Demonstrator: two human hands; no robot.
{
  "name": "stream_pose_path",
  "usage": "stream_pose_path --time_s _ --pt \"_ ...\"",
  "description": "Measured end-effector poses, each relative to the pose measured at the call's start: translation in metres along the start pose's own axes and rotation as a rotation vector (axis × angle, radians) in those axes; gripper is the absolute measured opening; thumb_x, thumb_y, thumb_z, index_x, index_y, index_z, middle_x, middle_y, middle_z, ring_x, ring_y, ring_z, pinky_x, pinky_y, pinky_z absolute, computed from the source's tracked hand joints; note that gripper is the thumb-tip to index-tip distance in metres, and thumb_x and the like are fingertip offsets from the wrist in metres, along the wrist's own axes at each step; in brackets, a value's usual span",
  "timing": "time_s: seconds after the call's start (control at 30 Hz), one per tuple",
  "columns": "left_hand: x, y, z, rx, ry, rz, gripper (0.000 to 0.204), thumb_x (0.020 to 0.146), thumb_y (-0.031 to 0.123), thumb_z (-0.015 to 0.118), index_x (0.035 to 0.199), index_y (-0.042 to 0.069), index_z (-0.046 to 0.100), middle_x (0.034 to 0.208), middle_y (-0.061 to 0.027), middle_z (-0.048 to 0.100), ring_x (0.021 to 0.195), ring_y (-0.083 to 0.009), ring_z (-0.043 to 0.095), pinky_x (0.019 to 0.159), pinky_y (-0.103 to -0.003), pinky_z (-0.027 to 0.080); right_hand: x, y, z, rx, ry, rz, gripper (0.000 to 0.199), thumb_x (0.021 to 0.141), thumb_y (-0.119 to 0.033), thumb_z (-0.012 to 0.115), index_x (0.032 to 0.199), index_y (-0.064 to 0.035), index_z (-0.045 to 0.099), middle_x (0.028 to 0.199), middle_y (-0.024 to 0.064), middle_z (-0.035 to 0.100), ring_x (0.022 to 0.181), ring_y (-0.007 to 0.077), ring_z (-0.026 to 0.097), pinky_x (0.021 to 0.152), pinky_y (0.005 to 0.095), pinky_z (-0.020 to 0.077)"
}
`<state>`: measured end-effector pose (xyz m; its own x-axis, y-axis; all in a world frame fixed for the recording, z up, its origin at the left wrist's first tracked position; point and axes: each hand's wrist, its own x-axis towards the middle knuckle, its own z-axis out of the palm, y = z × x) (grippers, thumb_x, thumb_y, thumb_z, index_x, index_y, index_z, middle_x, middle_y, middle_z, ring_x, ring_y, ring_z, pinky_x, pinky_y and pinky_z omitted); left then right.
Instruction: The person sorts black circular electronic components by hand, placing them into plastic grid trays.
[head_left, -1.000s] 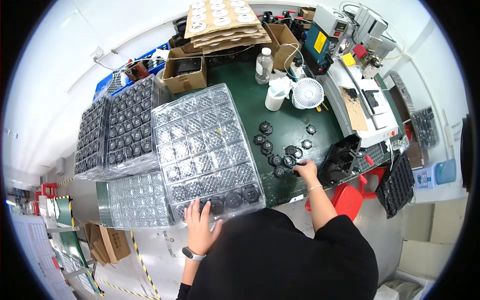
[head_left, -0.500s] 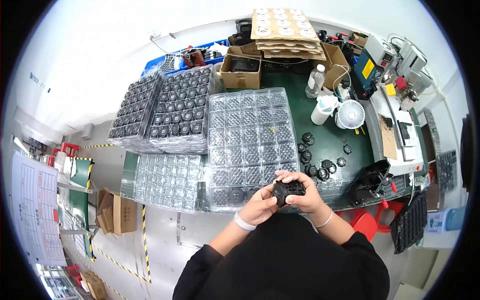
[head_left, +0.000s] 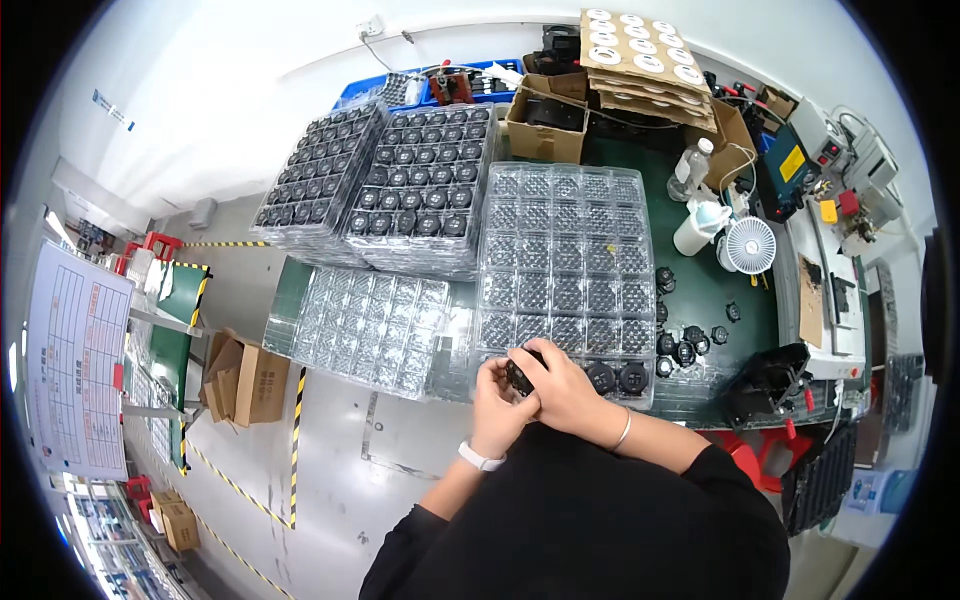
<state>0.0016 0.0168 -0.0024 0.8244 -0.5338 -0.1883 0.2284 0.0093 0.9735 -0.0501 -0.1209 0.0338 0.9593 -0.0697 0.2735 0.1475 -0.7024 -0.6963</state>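
A black round part with a ribbed-looking edge (head_left: pixel 520 378) is between my hands, above the near edge of a clear plastic tray (head_left: pixel 566 255). My left hand (head_left: pixel 497 405) grips it from the left with thumb and fingers. From the right, my right hand (head_left: pixel 568 392) curls over it, hiding much of its surface. Just right of my right hand, black round parts (head_left: pixel 632 378) sit in the tray's nearest row. Most other pockets show only the clear textured plastic. Several loose black parts (head_left: pixel 685 352) lie on the green table right of the tray.
Stacked trays filled with black parts (head_left: pixel 415 185) stand at the back left. In front of them lies another clear tray (head_left: pixel 372 325). A bottle (head_left: pixel 690 170), a white fan (head_left: pixel 750 246) and a cardboard box (head_left: pixel 546 130) stand farther back. A black fixture (head_left: pixel 770 380) is at the right.
My view has turned, so the table appears shifted right. My hands have moved left along the tray's near edge with the black part, and my right hand now covers more of it.
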Motion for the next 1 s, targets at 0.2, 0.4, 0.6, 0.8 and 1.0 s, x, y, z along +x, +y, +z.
stream_pose_path --time_s 0.2,0.4,0.6,0.8,1.0 --pt "-0.009 -0.011 -0.052 -0.069 0.024 0.088 0.071 0.085 -0.003 0.069 0.142 0.001 0.026 0.128 -0.0155 0.05 0.112 -0.0192 0.056 0.095 -0.033 0.05 0.036 0.009 0.03 0.176 -0.163 -0.042 0.063 0.071 -0.011 0.08 0.128 -0.0052 0.053 0.116 0.0206 0.055 0.105 0.0394 0.06 0.09 0.0423 0.0526" --pt "-0.007 -0.019 -0.09 0.463 0.196 0.237 0.039 0.089 0.006 0.069 0.125 0.0 0.054 0.119 -0.011 0.06 0.105 -0.0165 0.058 0.082 -0.028 0.048 0.052 0.01 0.036 0.063 -0.305 -0.016 0.067 0.072 -0.015 0.083 0.13 -0.0074 0.052 0.115 0.0174 0.056 0.102 0.0358 0.063 0.086 0.041 0.0541" --pt "0.0 -0.024 -0.111 0.402 0.196 0.219 0.03 0.088 0.009 0.071 0.115 0.002 0.061 0.117 -0.0097 0.062 0.103 -0.0184 0.06 0.081 -0.03 0.049 0.065 0.012 0.032 0.02 -0.264 0.055 0.065 0.072 -0.018 0.082 0.13 -0.0088 0.054 0.119 0.0173 0.056 0.1 0.0375 0.063 0.086 0.0426 0.0539" --pt "0.016 -0.019 -0.119 0.479 0.102 0.304 0.025 0.087 0.008 0.07 0.111 0.003 0.063 0.117 -0.0118 0.063 0.105 -0.0222 0.061 0.083 -0.031 0.05 0.088 0.028 0.045 -0.258 -0.124 0.001 0.066 0.067 -0.018 0.087 0.124 -0.0063 0.057 0.108 0.0148 0.058 0.106 0.0362 0.057 0.093 0.0431 0.0487" --pt "0.03 -0.019 -0.126 0.44 0.085 0.317 0.022 0.087 0.005 0.069 0.108 0.002 0.063 0.118 -0.0115 0.064 0.106 -0.0226 0.061 0.084 -0.032 0.05 0.076 0.022 0.018 -0.373 -0.143 0.118 0.068 0.064 -0.023 0.089 0.122 -0.0054 0.058 0.108 0.015 0.059 0.107 0.0343 0.056 0.095 0.0424 0.0473"
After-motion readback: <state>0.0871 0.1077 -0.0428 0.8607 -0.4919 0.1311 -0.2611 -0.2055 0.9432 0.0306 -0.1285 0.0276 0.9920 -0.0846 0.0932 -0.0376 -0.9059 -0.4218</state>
